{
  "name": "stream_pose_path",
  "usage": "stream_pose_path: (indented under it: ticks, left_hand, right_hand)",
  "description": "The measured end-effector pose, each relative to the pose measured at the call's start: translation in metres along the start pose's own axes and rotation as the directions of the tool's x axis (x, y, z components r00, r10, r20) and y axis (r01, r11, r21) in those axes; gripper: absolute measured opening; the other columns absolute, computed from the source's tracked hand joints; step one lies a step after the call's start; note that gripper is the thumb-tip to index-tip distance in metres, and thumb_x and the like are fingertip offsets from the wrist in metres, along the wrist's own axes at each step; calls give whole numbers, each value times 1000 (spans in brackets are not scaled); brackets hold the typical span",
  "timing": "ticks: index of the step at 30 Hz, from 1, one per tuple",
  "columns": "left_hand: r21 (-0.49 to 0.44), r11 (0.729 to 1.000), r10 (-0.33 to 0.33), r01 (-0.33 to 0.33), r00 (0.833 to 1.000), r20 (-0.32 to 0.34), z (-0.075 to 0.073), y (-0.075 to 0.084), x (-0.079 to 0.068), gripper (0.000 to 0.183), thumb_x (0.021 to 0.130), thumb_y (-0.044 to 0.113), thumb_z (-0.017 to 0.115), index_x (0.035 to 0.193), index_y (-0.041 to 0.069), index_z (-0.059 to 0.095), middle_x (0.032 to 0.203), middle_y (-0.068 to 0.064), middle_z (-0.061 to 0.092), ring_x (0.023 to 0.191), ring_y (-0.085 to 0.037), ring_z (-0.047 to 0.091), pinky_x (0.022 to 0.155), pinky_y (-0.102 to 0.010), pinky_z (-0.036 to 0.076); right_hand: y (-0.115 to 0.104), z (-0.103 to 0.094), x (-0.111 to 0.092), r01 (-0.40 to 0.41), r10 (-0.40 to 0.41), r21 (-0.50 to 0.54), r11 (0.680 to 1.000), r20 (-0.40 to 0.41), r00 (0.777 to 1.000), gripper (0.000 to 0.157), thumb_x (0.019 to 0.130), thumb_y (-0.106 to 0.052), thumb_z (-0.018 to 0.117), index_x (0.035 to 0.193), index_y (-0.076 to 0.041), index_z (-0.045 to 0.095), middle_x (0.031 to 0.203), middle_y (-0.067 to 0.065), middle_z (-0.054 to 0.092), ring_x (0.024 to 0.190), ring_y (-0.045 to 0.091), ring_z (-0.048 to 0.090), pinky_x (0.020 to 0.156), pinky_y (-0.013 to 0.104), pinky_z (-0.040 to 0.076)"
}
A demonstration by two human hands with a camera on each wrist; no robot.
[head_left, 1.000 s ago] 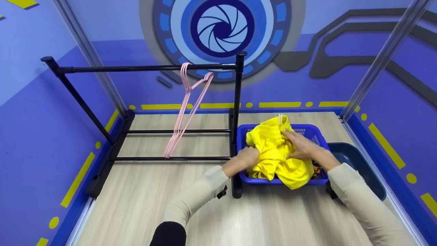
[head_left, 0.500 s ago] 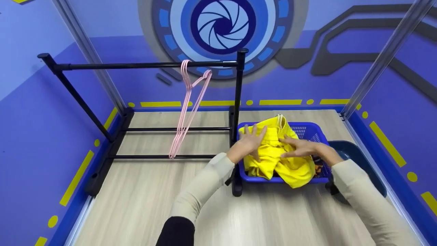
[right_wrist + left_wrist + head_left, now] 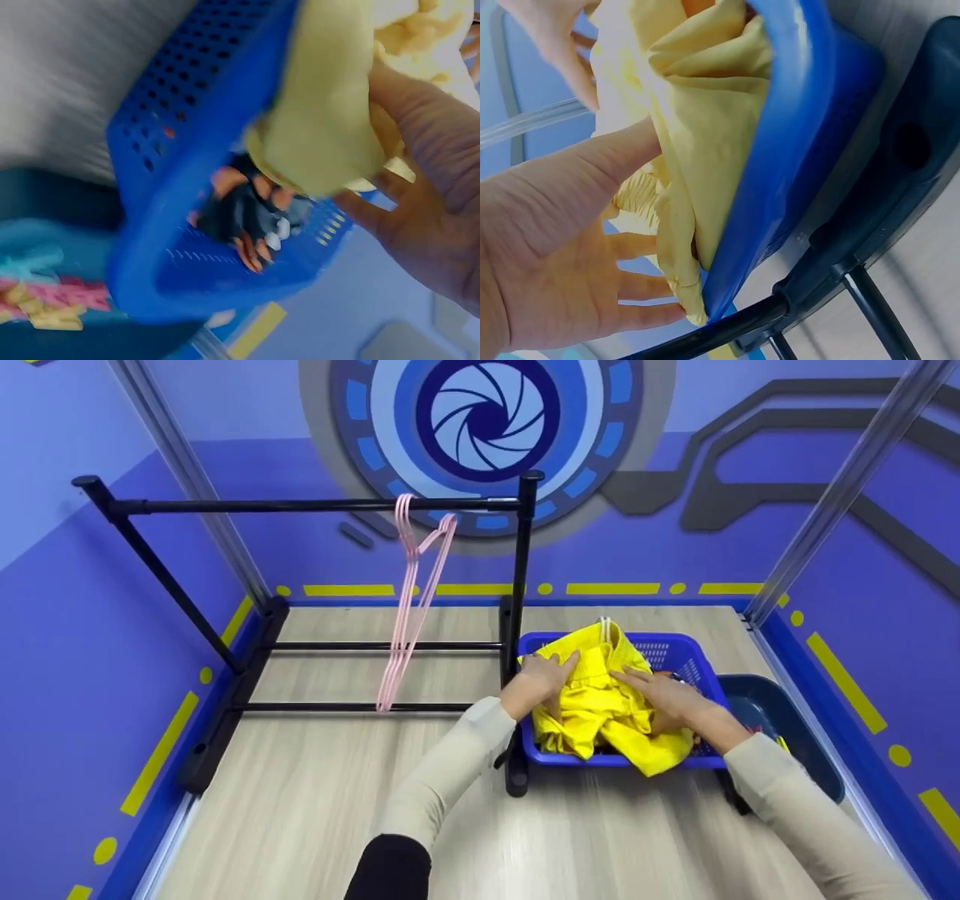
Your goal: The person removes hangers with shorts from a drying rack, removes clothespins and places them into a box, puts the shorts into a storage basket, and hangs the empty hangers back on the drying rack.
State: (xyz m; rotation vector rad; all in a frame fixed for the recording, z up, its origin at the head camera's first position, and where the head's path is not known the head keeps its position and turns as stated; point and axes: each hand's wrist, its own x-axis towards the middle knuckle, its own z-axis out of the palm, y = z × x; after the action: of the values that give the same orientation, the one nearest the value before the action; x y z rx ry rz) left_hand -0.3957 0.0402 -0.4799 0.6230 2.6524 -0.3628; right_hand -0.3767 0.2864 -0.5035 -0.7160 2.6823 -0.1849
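Observation:
Yellow shorts (image 3: 596,697) with a white drawstring lie bunched over the blue plastic basket (image 3: 555,757), one part hanging past its front rim. At their left side rests my left hand (image 3: 536,686); in the left wrist view its fingers (image 3: 645,286) are nearly straight against the fabric edge, the thumb tip hidden behind a fold. My right hand (image 3: 679,705) touches the right side with extended fingers. In the right wrist view, its thumb (image 3: 397,90) lies along the yellow cloth. Black-and-orange cloth (image 3: 244,206) shows inside the basket beneath the shorts.
A black garment rack (image 3: 322,505) stands left of the basket, its right post close by. Several pink hangers (image 3: 405,607) hang from its bar. A dark tub (image 3: 795,720) sits right of the basket, with colourful clothespins (image 3: 56,300) inside.
My left hand first let go of the cloth and spread over it, then came down at its left edge. My right hand moved slightly toward the front right. The shorts are now gathered more narrowly.

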Motion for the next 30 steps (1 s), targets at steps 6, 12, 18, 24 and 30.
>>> stream_pose_path:
  ticks: [6, 12, 18, 24, 30]
  left_hand:
    - [150, 988, -39, 36, 999, 17, 0, 13, 6, 106, 90, 65, 65, 165, 31, -1, 165, 1, 36, 139, -20, 52, 116, -42, 43]
    - [195, 979, -56, 62, 998, -36, 13, 26, 13, 94, 92, 55, 67, 165, 35, 10, 143, 4, 61, 131, -15, 58, 119, -45, 39]
    - [134, 989, -45, 57, 995, -85, 26, 29, 21, 106, 83, 61, 75, 164, 36, 12, 136, 3, 66, 126, -16, 60, 113, -44, 44]
    - [155, 985, -58, 70, 995, -83, 30, 33, 24, 103, 86, 54, 75, 164, 37, 10, 142, 7, 62, 130, -14, 58, 112, -44, 44]
    - [195, 977, -71, 85, 995, -75, 32, 37, 30, 105, 84, 54, 76, 164, 38, 10, 145, 11, 60, 137, -11, 53, 114, -45, 42]
  right_hand:
    - [16, -6, 15, -3, 10, 116, 993, -58, 998, 75, 84, 16, 66, 151, -13, 50, 138, 30, 59, 122, 49, 58, 104, 65, 47]
    - [33, -15, 36, -87, 87, 254, 963, 10, 996, 66, 79, 25, 55, 135, -8, 65, 132, 27, 65, 124, 52, 57, 103, 60, 50]
    - [42, -9, 49, -136, 146, 263, 955, -16, 989, 59, 78, 25, 54, 126, -5, 71, 125, 26, 69, 121, 49, 59, 105, 61, 48]
    - [40, -10, 43, -60, 63, 162, 985, -16, 998, 57, 79, 20, 55, 129, -2, 69, 123, 25, 70, 109, 41, 63, 100, 57, 52]
    - [31, -28, 37, -60, 32, 156, 986, 176, 984, 73, 78, 13, 59, 149, 1, 47, 134, 31, 58, 112, 38, 54, 101, 53, 48]
